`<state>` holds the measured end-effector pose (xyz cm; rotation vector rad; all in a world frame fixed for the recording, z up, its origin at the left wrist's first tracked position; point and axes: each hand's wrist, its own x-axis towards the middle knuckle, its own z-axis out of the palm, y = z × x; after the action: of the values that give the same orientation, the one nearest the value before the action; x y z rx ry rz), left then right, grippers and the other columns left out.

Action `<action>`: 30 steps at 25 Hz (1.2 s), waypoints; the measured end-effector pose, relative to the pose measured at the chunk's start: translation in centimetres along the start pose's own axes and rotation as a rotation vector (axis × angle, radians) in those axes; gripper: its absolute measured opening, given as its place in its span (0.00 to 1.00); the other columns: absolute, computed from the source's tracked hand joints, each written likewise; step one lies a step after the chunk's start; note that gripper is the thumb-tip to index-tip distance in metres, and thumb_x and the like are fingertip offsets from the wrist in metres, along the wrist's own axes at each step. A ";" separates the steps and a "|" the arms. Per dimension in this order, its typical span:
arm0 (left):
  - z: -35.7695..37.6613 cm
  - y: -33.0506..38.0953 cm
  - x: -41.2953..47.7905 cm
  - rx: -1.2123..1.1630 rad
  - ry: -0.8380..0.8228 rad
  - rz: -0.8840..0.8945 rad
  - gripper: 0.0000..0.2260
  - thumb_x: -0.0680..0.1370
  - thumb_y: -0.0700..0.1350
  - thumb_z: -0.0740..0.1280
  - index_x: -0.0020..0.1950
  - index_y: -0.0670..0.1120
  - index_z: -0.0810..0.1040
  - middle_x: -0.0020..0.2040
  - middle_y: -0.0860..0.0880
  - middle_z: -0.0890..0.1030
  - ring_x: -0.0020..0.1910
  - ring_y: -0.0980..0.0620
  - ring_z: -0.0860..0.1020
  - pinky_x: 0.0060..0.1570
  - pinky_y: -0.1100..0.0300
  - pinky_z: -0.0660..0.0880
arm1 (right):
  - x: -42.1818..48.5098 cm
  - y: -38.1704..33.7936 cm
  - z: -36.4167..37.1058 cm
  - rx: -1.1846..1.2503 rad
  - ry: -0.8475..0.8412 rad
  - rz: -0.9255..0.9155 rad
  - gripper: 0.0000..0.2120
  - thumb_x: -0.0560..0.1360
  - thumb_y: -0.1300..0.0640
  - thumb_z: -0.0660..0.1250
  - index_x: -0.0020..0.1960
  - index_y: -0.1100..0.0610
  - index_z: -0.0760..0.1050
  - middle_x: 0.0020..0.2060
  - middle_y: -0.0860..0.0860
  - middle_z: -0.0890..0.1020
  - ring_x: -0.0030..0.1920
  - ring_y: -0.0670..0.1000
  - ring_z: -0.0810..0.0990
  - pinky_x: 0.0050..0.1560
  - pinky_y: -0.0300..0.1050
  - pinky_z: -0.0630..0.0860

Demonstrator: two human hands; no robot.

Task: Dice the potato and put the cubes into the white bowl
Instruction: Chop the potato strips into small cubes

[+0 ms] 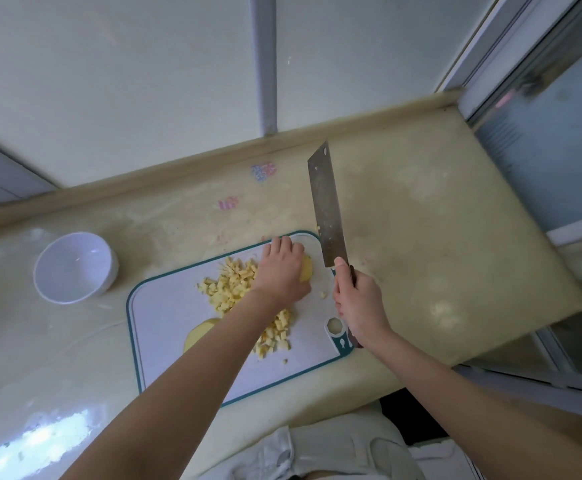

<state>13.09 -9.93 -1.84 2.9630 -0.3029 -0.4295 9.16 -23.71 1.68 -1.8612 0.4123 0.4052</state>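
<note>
1. The bowl point(75, 271) stands upright on the counter point(421, 254), to the left of the board point(168, 306) and apart from it. Its inside shows only bare white.
2. The board is white with a teal rim and lies flat on the counter. It carries all the potato that can be seen.
3. The cubes point(234, 282) lie heaped in the middle of the board. The heap runs on under the left forearm to the board's near side, and a few crumbs lie loose to its right.
4. The left hand point(284, 271) lies palm down on a potato piece point(306, 270) at the far right of the board. Its fingers are curled down over the piece and pin it to the board. Only the piece's yellow right edge shows past the hand.
5. A second piece point(201, 332), rounded and yellow, lies on the board at the near side of the heap, partly hidden by the left forearm.
6. The right hand point(359, 303) is wrapped tight round the dark handle of the knife point(327, 209), thumb along the top. The broad blade is lifted off the board and points away from the person, over the board's far right corner, just right of the left hand.
7. Two small coloured stickers point(263, 171) sit on the counter beyond the board.
</note>
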 end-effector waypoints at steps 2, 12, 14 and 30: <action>-0.9 -0.3 -0.4 -0.179 0.050 -0.064 0.27 0.72 0.53 0.67 0.67 0.44 0.66 0.60 0.45 0.68 0.60 0.45 0.65 0.63 0.56 0.61 | -0.5 -0.2 -0.1 0.025 -0.012 0.001 0.24 0.81 0.46 0.57 0.30 0.55 0.61 0.21 0.46 0.63 0.24 0.48 0.60 0.30 0.47 0.58; -2.4 -3.9 -9.8 -0.898 0.266 -0.443 0.22 0.70 0.35 0.71 0.58 0.47 0.64 0.55 0.48 0.67 0.49 0.50 0.69 0.38 0.69 0.68 | -2.7 0.3 1.7 -0.011 -0.108 -0.036 0.23 0.80 0.45 0.57 0.31 0.56 0.61 0.23 0.49 0.63 0.23 0.49 0.60 0.27 0.44 0.57; -1.4 -5.2 -11.6 -0.912 0.267 -0.510 0.21 0.71 0.34 0.71 0.55 0.48 0.64 0.53 0.48 0.71 0.48 0.48 0.72 0.40 0.63 0.69 | -3.4 0.6 2.3 -0.024 -0.139 -0.041 0.24 0.81 0.46 0.57 0.30 0.55 0.61 0.23 0.49 0.63 0.23 0.49 0.60 0.27 0.44 0.57; 2.9 -6.7 -18.1 -0.451 0.169 -0.497 0.25 0.69 0.56 0.72 0.62 0.48 0.71 0.57 0.48 0.70 0.55 0.48 0.69 0.54 0.57 0.68 | -5.8 1.4 4.9 -0.133 -0.253 -0.126 0.23 0.79 0.43 0.57 0.30 0.54 0.62 0.25 0.53 0.64 0.26 0.50 0.61 0.32 0.49 0.59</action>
<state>-3.50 0.18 -0.80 2.5715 0.4938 -0.2469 3.03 -18.99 1.67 -1.9221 0.0985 0.5852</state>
